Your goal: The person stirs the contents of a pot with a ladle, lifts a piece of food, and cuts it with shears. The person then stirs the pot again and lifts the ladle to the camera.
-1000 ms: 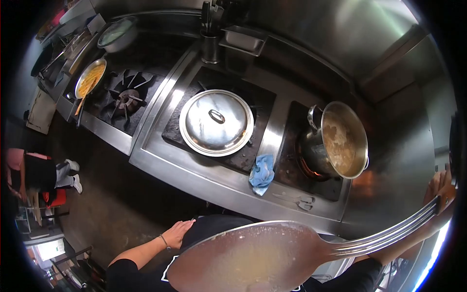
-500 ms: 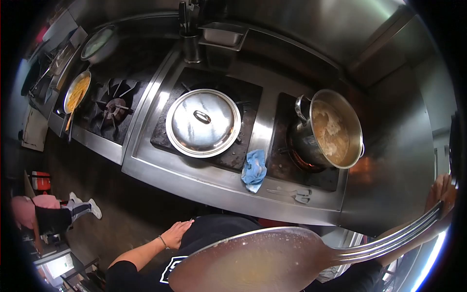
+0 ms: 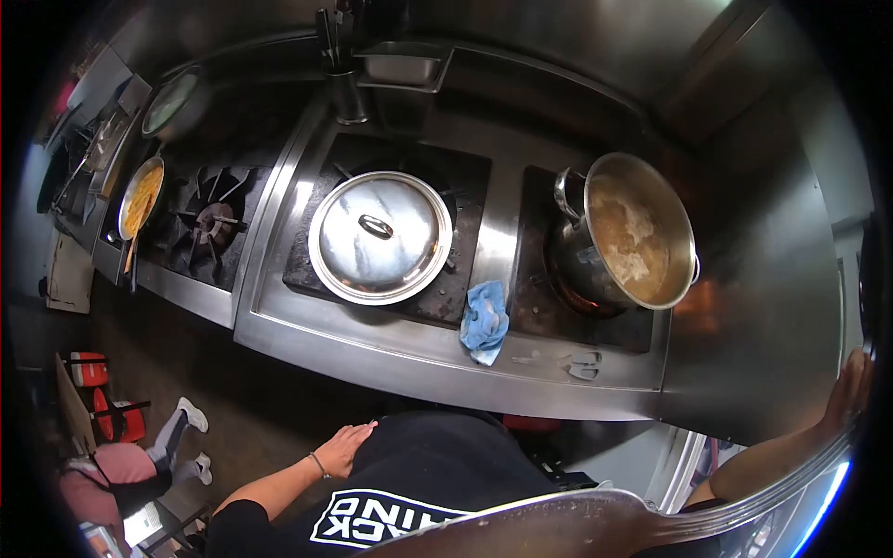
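A large metal spoon [image 3: 558, 532] lies across the bottom of the view, very close to the camera, its bowl low at the picture's edge and its long handle running up to the right. The right hand [image 3: 851, 395] grips the handle's end at the far right edge. The left hand [image 3: 344, 446] rests flat and open on the person's hip, holding nothing.

Beyond the spoon runs the steel front edge of a stove [image 3: 419, 358]. A blue cloth [image 3: 486, 321] lies near that edge. To its right stands an open pot of broth [image 3: 642, 232] over a flame; to its left sits a lidded pan [image 3: 379, 237]. Further left are a bare burner [image 3: 209, 219] and a pan of yellow food [image 3: 139, 195]. Dark open floor [image 3: 251, 400] separates the stove from the person. Another person [image 3: 112, 465] sits at the lower left, well apart.
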`<state>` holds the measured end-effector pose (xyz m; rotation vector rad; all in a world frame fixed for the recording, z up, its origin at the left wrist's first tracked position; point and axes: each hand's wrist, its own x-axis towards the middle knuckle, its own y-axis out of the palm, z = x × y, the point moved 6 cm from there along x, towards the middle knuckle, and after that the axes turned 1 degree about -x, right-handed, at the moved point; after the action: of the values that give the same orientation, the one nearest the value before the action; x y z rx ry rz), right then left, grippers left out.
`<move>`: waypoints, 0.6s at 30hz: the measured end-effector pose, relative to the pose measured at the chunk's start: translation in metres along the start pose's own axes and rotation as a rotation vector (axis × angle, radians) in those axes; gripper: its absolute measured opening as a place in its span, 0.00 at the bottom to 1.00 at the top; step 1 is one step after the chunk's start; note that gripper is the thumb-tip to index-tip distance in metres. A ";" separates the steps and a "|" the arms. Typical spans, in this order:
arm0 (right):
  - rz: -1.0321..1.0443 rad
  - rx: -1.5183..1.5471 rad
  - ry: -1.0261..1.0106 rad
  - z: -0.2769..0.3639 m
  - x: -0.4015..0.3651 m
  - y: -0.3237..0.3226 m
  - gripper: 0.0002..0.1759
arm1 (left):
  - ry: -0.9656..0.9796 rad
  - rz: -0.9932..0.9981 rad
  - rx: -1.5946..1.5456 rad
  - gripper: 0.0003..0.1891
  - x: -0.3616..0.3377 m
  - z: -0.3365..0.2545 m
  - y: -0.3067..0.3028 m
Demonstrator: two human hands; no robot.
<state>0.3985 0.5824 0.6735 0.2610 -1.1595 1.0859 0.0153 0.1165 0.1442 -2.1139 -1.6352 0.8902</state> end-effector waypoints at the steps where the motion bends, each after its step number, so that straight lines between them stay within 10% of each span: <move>1: -0.002 0.025 0.002 0.004 -0.002 0.003 0.12 | -0.029 0.018 -0.008 0.42 0.001 0.000 0.000; 18: -0.182 0.281 0.469 0.035 -0.052 0.072 0.16 | -0.010 0.153 0.063 0.34 0.001 0.031 0.029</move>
<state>0.3201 0.5660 0.6204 0.3040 -0.5543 1.0747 0.0175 0.1057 0.1033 -2.2177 -1.4451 0.9864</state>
